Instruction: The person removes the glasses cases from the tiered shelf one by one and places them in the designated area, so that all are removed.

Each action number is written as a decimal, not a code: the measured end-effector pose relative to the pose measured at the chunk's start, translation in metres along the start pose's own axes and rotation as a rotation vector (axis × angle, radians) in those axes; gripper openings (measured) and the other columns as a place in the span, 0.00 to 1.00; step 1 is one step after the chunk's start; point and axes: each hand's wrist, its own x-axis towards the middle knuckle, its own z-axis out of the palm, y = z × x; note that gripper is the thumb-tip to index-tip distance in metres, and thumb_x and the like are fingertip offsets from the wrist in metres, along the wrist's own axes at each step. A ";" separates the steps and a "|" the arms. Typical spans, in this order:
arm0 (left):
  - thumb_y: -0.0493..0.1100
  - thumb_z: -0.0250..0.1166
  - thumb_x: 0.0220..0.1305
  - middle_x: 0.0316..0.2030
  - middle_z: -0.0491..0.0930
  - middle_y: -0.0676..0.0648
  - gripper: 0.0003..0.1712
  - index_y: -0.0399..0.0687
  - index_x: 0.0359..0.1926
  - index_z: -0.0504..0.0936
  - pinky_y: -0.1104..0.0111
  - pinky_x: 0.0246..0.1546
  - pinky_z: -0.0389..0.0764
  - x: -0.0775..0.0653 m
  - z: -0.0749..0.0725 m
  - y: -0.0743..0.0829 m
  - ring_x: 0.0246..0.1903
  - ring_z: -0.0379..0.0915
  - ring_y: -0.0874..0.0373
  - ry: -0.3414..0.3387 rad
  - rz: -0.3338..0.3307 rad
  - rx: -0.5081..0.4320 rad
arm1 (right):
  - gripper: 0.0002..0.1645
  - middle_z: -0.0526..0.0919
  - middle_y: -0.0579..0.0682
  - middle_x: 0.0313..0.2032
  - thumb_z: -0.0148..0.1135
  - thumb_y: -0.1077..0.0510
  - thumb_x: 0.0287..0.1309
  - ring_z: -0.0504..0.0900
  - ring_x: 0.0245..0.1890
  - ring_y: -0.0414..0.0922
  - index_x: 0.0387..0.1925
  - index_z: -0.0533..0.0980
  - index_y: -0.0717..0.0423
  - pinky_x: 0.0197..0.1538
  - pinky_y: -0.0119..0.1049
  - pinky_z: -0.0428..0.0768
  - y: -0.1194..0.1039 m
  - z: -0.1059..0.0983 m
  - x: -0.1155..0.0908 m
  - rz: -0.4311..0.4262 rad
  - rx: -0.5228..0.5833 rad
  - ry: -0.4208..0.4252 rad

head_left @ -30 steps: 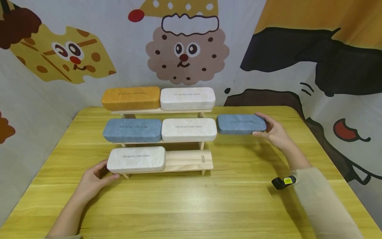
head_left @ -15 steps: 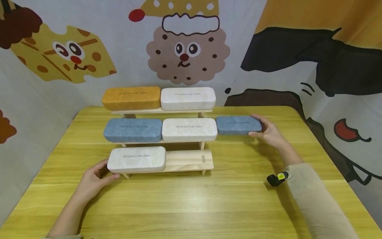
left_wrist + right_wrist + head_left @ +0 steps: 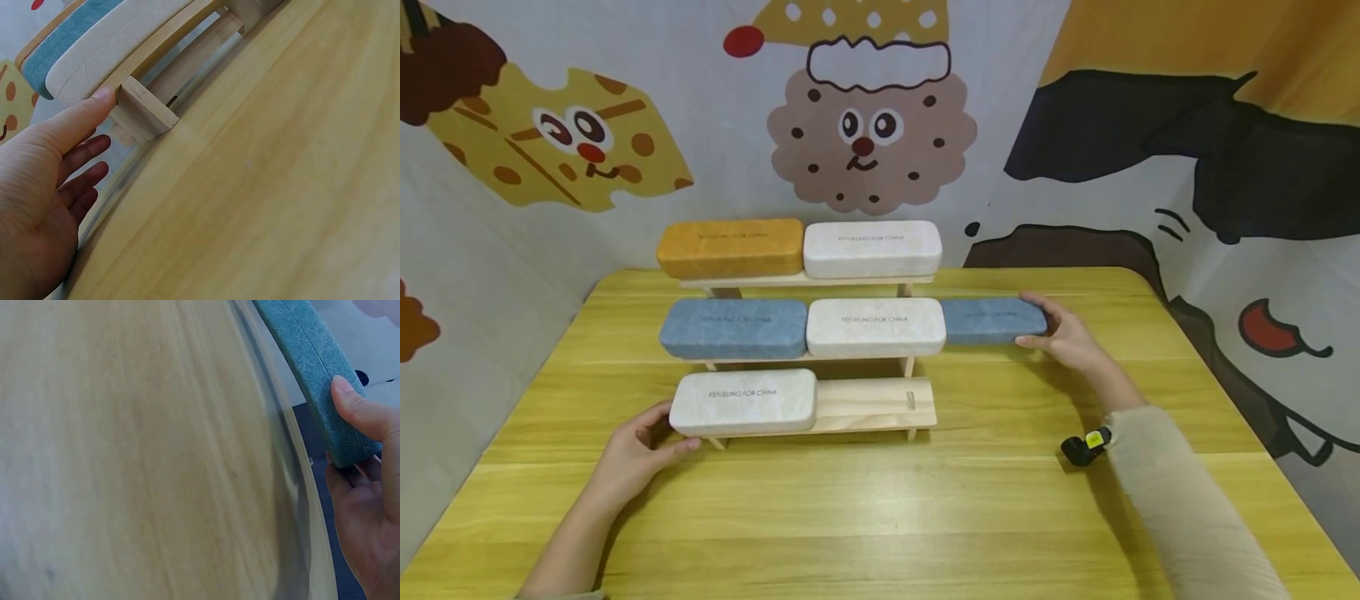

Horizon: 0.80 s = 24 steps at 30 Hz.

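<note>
My right hand point(image 3: 1063, 333) grips the right end of a blue glasses case point(image 3: 994, 322), its thumb on the near side in the right wrist view. The case hangs level above the table, its left end hidden behind a white glasses case point(image 3: 876, 327) on the middle step. My left hand point(image 3: 631, 457) is at the left end of the front step; in the left wrist view its thumb point(image 3: 103, 95) touches the edge there, just under a white glasses case point(image 3: 742, 400). Its other fingers hang loosely below. The wooden three-step stand point(image 3: 876, 408) shows bare wood at front right.
On the middle step's left sits another blue glasses case point(image 3: 733, 328). The top step bears an orange glasses case point(image 3: 730, 248) and a white glasses case point(image 3: 872, 250). A cartoon-printed curtain point(image 3: 715, 100) rises behind the wooden table point(image 3: 880, 517).
My right hand has moved left and slightly down with the blue glasses case, whose left end has slipped behind the middle white case. The left hand has stayed in place.
</note>
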 end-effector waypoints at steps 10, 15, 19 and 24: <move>0.41 0.73 0.55 0.59 0.70 0.32 0.38 0.31 0.63 0.68 0.86 0.46 0.67 -0.001 0.000 0.000 0.49 0.63 0.78 -0.003 -0.018 -0.021 | 0.45 0.62 0.62 0.66 0.68 0.64 0.56 0.71 0.49 0.43 0.71 0.57 0.58 0.43 0.21 0.72 0.012 0.004 0.004 0.005 0.040 -0.002; 0.41 0.73 0.55 0.59 0.70 0.33 0.38 0.31 0.63 0.68 0.85 0.46 0.67 -0.002 0.000 -0.001 0.49 0.63 0.78 0.001 -0.029 -0.025 | 0.45 0.62 0.62 0.66 0.68 0.63 0.56 0.69 0.55 0.46 0.72 0.56 0.58 0.48 0.20 0.70 0.015 0.005 0.006 0.033 0.070 -0.020; 0.41 0.73 0.55 0.59 0.70 0.33 0.38 0.32 0.63 0.68 0.85 0.46 0.67 -0.002 -0.001 -0.001 0.49 0.62 0.78 0.000 -0.035 -0.025 | 0.46 0.66 0.65 0.62 0.67 0.63 0.57 0.70 0.53 0.50 0.72 0.55 0.57 0.47 0.21 0.71 0.016 0.005 0.007 0.057 0.036 -0.036; 0.42 0.73 0.56 0.60 0.70 0.33 0.38 0.31 0.64 0.68 0.86 0.46 0.66 -0.001 -0.001 0.000 0.50 0.62 0.78 -0.002 -0.036 -0.022 | 0.45 0.62 0.66 0.65 0.66 0.65 0.57 0.67 0.55 0.54 0.72 0.54 0.60 0.44 0.22 0.70 0.003 0.002 0.006 0.068 0.011 -0.063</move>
